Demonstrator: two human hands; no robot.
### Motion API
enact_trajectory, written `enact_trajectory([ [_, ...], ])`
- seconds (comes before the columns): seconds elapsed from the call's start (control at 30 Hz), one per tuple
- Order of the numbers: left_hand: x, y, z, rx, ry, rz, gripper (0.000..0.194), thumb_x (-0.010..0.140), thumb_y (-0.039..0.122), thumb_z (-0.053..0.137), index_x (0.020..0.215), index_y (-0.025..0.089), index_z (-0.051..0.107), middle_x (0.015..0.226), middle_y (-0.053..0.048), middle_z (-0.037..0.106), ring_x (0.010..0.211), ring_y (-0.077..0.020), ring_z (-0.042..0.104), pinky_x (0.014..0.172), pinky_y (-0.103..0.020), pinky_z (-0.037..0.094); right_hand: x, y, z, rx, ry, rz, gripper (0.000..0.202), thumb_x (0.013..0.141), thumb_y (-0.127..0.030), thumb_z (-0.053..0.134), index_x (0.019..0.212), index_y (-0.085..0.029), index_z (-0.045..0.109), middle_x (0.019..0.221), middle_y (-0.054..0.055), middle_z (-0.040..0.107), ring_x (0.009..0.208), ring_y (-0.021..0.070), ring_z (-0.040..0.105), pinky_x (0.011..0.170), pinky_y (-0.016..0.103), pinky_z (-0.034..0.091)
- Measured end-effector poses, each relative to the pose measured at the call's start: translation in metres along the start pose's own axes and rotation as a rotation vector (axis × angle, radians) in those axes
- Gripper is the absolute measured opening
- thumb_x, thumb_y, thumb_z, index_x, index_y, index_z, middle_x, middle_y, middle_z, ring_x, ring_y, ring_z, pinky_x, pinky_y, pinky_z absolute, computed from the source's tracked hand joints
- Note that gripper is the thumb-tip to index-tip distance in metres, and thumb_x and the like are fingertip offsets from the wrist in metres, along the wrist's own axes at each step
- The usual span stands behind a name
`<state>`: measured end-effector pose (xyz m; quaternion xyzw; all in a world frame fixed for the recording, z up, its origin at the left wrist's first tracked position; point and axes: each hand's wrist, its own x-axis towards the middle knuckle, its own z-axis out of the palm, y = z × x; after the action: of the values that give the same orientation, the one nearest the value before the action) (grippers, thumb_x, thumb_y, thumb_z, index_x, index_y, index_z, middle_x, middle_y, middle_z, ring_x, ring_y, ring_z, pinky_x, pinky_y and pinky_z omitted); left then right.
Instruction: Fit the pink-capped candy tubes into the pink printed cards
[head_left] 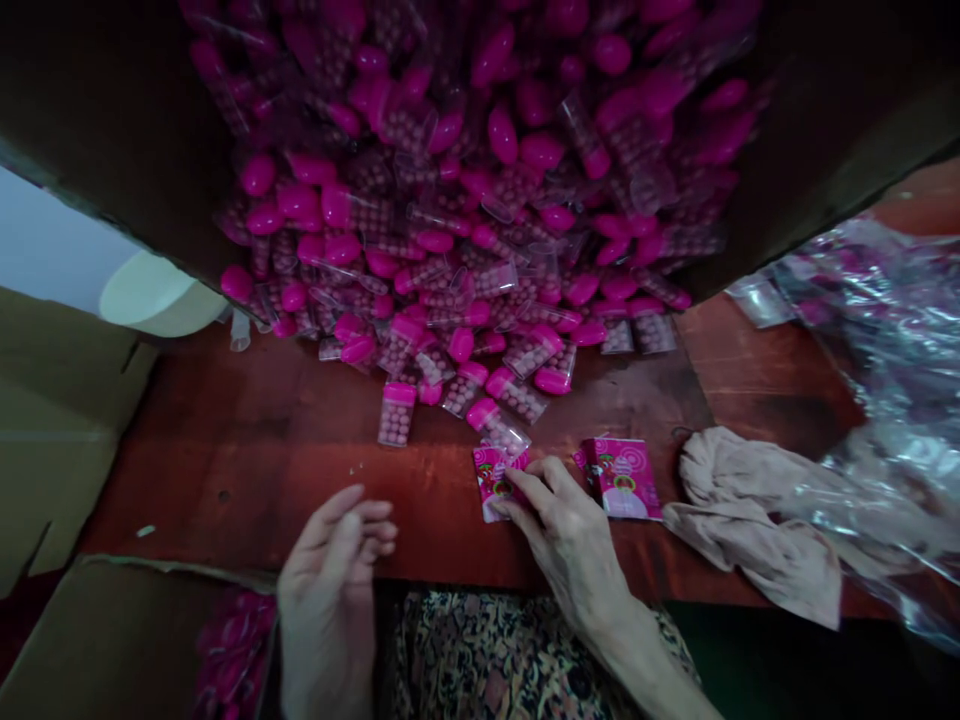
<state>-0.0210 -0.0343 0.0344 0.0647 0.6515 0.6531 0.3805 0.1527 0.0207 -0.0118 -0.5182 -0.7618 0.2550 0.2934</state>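
Note:
My left hand is raised at the table's front edge, fingers apart and slightly curled, holding nothing. With thumb and fingers, my right hand pinches a pink printed packet lying on the red table. Just beyond that packet lies a clear container with a pink cap. To the right of my right hand rests a stack of pink printed packets. A large heap of pink-capped containers filled with small balls spreads over the back of the table, and one container lies at its front left.
A crumpled beige cloth and clear plastic bags lie at the right. A pale bowl stands at the back left. Below the front left edge, a cardboard box holds pink items. Dark walls flank the heap.

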Motion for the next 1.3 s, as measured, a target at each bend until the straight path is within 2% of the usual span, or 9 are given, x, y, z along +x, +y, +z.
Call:
enact_trajectory([
  [0.2,-0.006,-0.028,0.036,0.098,-0.319,-0.038,0.019,0.068,0.024,0.069,0.084,0.013,0.066,0.073,-0.007,0.071,0.058,-0.0122,0.062,0.054,-0.021,0.049,-0.002,0.001,0.005,0.04,0.02,0.026,0.018,0.088,-0.019,0.051,0.08,-0.017,0.066,0.071,0.004,0.055,0.063,0.0157,0.054,0.055,0.026,0.047],
  [0.57,-0.004,-0.045,0.04,0.184,-0.348,-0.005,0.017,0.073,0.026,0.066,0.087,0.015,0.065,0.075,-0.004,0.07,0.062,-0.0107,0.06,0.059,-0.021,0.047,-0.002,0.006,0.021,-0.049,0.188,0.0,0.03,0.091,-0.02,0.045,0.065,-0.015,0.059,0.064,0.003,0.05,0.055,0.014,0.05,0.05,0.025,0.037],
  [0.8,-0.003,-0.046,0.037,0.374,-0.444,0.061,0.028,0.08,0.039,0.058,0.072,0.014,0.069,0.055,0.0,0.062,0.047,-0.0066,0.047,0.046,-0.018,0.037,0.002,0.0,0.003,0.054,0.217,-0.172,0.03,0.093,-0.024,0.043,0.071,-0.016,0.061,0.065,0.002,0.051,0.058,0.0113,0.052,0.053,0.02,0.043],
  [0.9,-0.003,-0.042,0.042,0.32,-0.498,-0.011,0.022,0.075,0.034,0.064,0.066,0.014,0.069,0.053,0.002,0.06,0.049,-0.0062,0.047,0.049,-0.017,0.038,0.0,-0.008,-0.003,0.085,0.187,-0.288,0.023,0.09,-0.022,0.048,0.072,-0.018,0.062,0.066,0.002,0.052,0.059,0.0121,0.052,0.052,0.021,0.043],
  [1.0,-0.004,-0.037,0.051,0.092,-0.451,-0.151,0.012,0.067,0.026,0.072,0.069,0.015,0.071,0.063,0.0,0.067,0.059,-0.0086,0.055,0.06,-0.019,0.045,-0.003,-0.014,-0.002,0.226,0.255,-0.137,0.004,0.084,-0.019,0.057,0.085,-0.019,0.062,0.077,0.003,0.056,0.068,0.0141,0.056,0.059,0.023,0.047],
  [1.07,-0.006,-0.035,0.055,-0.037,-0.392,-0.204,0.012,0.061,0.024,0.075,0.068,0.014,0.071,0.063,-0.001,0.069,0.059,-0.0091,0.057,0.061,-0.02,0.046,-0.005,-0.018,-0.001,0.362,0.247,0.069,0.015,0.08,-0.021,0.062,0.095,-0.019,0.059,0.084,0.003,0.058,0.072,0.0152,0.058,0.063,0.025,0.049],
  [1.13,-0.008,-0.035,0.056,-0.096,-0.342,-0.221,0.014,0.058,0.023,0.078,0.065,0.014,0.07,0.061,-0.001,0.068,0.056,-0.0084,0.056,0.058,-0.019,0.046,-0.008,-0.022,0.0,0.492,0.115,0.209,0.007,0.081,-0.023,0.06,0.086,-0.019,0.06,0.076,0.001,0.059,0.066,0.0141,0.057,0.059,0.024,0.047],
  [1.2,-0.009,-0.035,0.057,-0.114,-0.301,-0.222,0.015,0.055,0.023,0.079,0.062,0.013,0.07,0.058,-0.001,0.067,0.052,-0.0078,0.055,0.053,-0.018,0.045,-0.01,-0.026,0.0,0.572,-0.011,0.262,0.018,0.086,-0.024,0.053,0.069,-0.018,0.058,0.061,-0.002,0.055,0.055,0.0118,0.052,0.052,0.022,0.043],
  [1.3,-0.011,-0.035,0.056,-0.127,-0.268,-0.221,0.017,0.052,0.022,0.08,0.062,0.013,0.069,0.056,0.0,0.065,0.051,-0.008,0.055,0.052,-0.019,0.046,-0.012,-0.031,-0.003,0.553,-0.019,0.222,0.028,0.088,-0.024,0.047,0.062,-0.018,0.052,0.055,-0.004,0.047,0.05,0.0103,0.045,0.048,0.021,0.037],
])
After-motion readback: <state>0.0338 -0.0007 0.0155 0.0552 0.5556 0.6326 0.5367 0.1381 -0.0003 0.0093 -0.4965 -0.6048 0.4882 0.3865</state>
